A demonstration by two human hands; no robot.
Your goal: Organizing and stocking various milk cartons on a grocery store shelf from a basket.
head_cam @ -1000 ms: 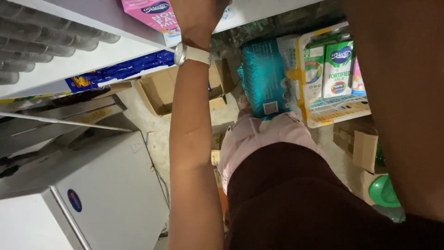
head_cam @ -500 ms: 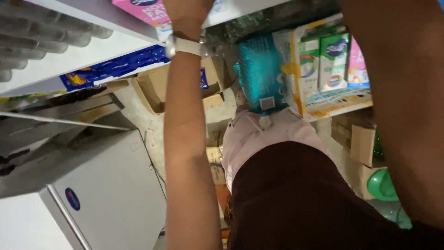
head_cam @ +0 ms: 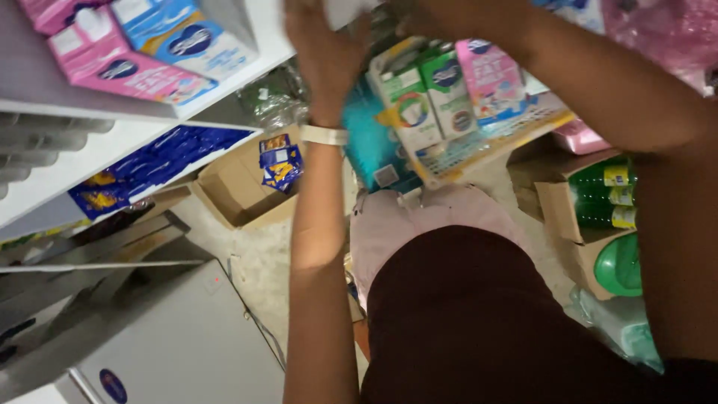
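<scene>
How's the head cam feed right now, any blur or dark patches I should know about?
Head view: tilted and motion-blurred, so the cartons on the shelf look soft. The left hand and right forearm sit close to the lens, dim and smeared; the right hand is cut off at the top edge. The dark shirt fills the lower frame in shadow. The floor is dim. No strong glare.

White shelf [head_cam: 247,56] at upper left holding pink and blue cartons [head_cam: 142,45], lower shelf [head_cam: 90,161] with blue packets [head_cam: 161,153], floor [head_cam: 262,258] at centre bearing open cardboard box [head_cam: 243,187]
</scene>
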